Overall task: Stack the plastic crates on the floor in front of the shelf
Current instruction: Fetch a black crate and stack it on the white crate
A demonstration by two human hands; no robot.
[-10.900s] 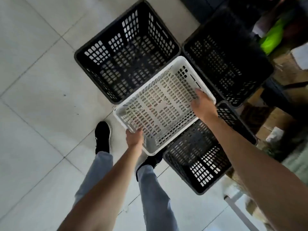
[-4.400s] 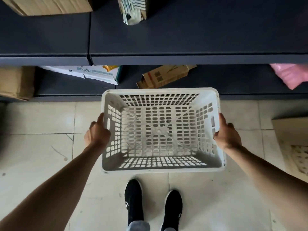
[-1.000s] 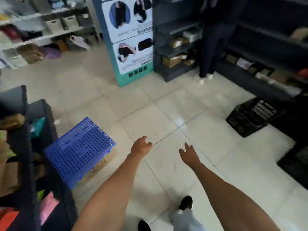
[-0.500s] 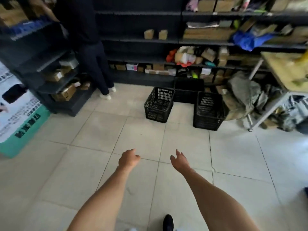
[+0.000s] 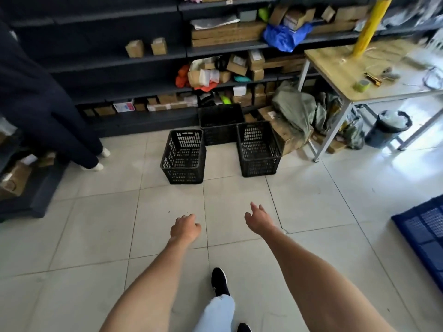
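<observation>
At far left, a second person (image 5: pixel 36 92) in dark clothing stood partly out of frame; only the dark garment, trouser legs and white shoes (image 5: pixel 99 161) were visible, the upper body cut off by the frame edge. Low dark shelf unit (image 5: pixel 28 195), lower left: cardboard boxes on it, contents not legible.

Long dark shelf (image 5: pixel 134 61) along the back wall: left bays nearly bare, two small cartons; right bays crowded with boxes, a blue bag (image 5: pixel 282 37) and orange cloth, labels too small to read.

Left black crate (image 5: pixel 183 159): upright on the tiled floor (image 5: pixel 96 224), standing alone in front of the shelf. Rear black crate (image 5: pixel 220 122): against the shelf base, its lower part hidden behind the other two. Right black crate (image 5: pixel 259 148): upright on the floor, near a carton and a heap of olive fabric (image 5: pixel 297 109). No crate rested on another; the white crate was not in view.

Left hand (image 5: pixel 185 228): empty, fingers curled loosely inward, held over the floor well short of the crates. Right hand (image 5: pixel 258 219): empty, fingers spread and relaxed, likewise well apart from the crates. One black shoe (image 5: pixel 219 281) and a pale trouser leg below; a second shoe cut off at the bottom edge.

Wooden-topped table (image 5: pixel 354 68) on metal legs, right: yellow tube (image 5: pixel 368 25), tape roll (image 5: pixel 362 85), small tools hard to identify. Dark bin (image 5: pixel 388 128) beneath. Blue plastic pallet (image 5: pixel 426 238), far right, cut off by the frame.
</observation>
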